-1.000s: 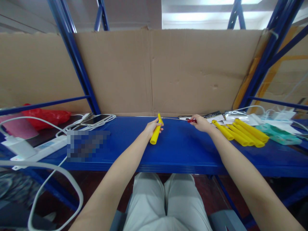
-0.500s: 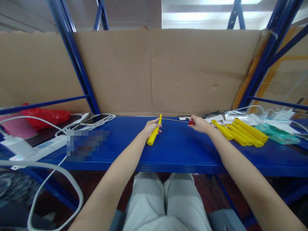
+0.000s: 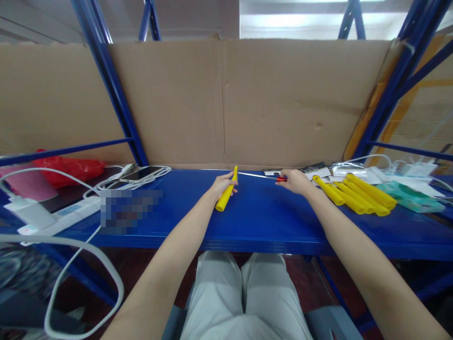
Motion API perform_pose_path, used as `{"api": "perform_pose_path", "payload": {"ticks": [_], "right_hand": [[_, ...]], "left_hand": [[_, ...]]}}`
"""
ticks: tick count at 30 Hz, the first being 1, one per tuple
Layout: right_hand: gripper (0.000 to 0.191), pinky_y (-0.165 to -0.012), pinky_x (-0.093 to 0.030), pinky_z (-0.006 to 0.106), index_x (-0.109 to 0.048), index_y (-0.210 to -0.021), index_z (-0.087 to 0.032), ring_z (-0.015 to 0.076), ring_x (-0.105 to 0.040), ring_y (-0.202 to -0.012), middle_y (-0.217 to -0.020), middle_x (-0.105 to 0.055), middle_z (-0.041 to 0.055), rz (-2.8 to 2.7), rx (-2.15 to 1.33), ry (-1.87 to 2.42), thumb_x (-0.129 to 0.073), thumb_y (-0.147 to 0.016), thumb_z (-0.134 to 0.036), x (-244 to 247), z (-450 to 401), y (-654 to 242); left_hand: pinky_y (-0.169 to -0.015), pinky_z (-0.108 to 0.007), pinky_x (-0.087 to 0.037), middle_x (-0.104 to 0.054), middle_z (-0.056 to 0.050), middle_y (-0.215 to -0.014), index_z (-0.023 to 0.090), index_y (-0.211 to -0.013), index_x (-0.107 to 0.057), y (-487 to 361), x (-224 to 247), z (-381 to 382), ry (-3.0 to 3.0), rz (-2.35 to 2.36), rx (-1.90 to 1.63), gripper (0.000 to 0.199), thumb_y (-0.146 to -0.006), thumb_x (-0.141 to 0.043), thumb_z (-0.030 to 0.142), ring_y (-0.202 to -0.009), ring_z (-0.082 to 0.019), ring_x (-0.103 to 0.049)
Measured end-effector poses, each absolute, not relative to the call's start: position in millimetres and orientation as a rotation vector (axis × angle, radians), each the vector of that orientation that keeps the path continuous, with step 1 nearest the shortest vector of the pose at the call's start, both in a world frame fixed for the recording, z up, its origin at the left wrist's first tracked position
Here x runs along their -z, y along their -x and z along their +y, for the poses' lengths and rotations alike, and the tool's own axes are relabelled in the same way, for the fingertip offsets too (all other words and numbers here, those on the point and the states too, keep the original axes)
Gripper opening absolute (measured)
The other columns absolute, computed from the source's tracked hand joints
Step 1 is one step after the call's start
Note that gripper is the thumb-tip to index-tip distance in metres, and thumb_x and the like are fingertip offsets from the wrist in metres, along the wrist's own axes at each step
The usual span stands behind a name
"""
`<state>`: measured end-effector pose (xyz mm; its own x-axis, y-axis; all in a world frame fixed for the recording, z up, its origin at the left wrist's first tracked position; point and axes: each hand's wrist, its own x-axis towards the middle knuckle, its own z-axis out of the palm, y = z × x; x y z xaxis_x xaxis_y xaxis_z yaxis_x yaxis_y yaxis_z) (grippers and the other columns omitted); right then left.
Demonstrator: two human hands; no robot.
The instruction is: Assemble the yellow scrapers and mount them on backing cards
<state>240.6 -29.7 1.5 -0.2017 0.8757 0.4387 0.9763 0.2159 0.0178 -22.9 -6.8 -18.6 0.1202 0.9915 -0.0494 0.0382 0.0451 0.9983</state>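
Note:
My left hand [image 3: 222, 184] is closed around a yellow plastic tube [image 3: 225, 198], which stands slantwise with its narrow flattened end up and its wide end toward me. In my right hand [image 3: 295, 181] is a screwdriver [image 3: 281, 179] with a red handle, gripped by the fingers. Its long thin metal shaft points left and reaches the upper part of the tube; whether the tip sits in a hole there I cannot tell. Several more yellow tubes [image 3: 368, 193] lie side by side on the blue shelf [image 3: 269, 217], right of my right hand.
Behind the shelf stands a cardboard panel [image 3: 170, 104] between blue posts. Black and white packets [image 3: 314, 170] and a green plastic bag [image 3: 410, 197] lie at right. At left are a power strip [image 3: 74, 212], cables, a phone [image 3: 141, 174] and a red bag [image 3: 71, 165].
The view has shifted slightly. Both hands keep their hold, and the screwdriver's red handle shows a little more, its shaft now catching the light.

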Motion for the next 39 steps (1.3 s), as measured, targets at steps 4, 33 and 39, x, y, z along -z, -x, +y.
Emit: {"api": "perform_pose_path", "payload": {"ticks": [4,33,39], "right_hand": [[0.019,-0.059,-0.037,0.027,-0.064,-0.079,-0.021,0.0212,-0.062,-0.075,-0.079,-0.069,0.0063,-2.211,0.397,1.702,-0.060,-0.078,-0.040,-0.8,-28.6,-243.3],[0.017,-0.053,-0.034,0.024,-0.050,-0.080,-0.021,0.0157,-0.055,-0.058,-0.069,-0.064,0.0027,-2.244,0.209,1.517,-0.063,-0.074,-0.031,8.3,-22.2,-240.9],[0.019,-0.055,-0.033,0.025,-0.050,-0.070,-0.021,0.0171,-0.057,-0.063,-0.070,-0.064,0.0056,-2.296,0.276,1.539,-0.052,-0.083,-0.035,5.5,-26.4,-234.6]], "left_hand": [[-0.038,-0.018,-0.038,-0.066,-0.008,-0.096,0.023,-0.141,-0.037,25.2,19.5,-4.1,-1.279,1.190,-1.027,0.068,-0.079,-0.053,0.003,-0.045,-0.007,-0.056],[-0.039,-0.019,-0.038,-0.067,-0.010,-0.096,0.022,-0.145,-0.030,28.2,14.8,-7.0,-1.229,1.188,-1.051,0.072,-0.079,-0.051,0.002,-0.046,-0.008,-0.056],[-0.039,-0.018,-0.038,-0.066,-0.012,-0.102,0.021,-0.145,-0.027,28.9,15.4,-5.6,-1.229,1.196,-1.068,0.072,-0.080,-0.051,0.003,-0.046,-0.008,-0.058]]}}
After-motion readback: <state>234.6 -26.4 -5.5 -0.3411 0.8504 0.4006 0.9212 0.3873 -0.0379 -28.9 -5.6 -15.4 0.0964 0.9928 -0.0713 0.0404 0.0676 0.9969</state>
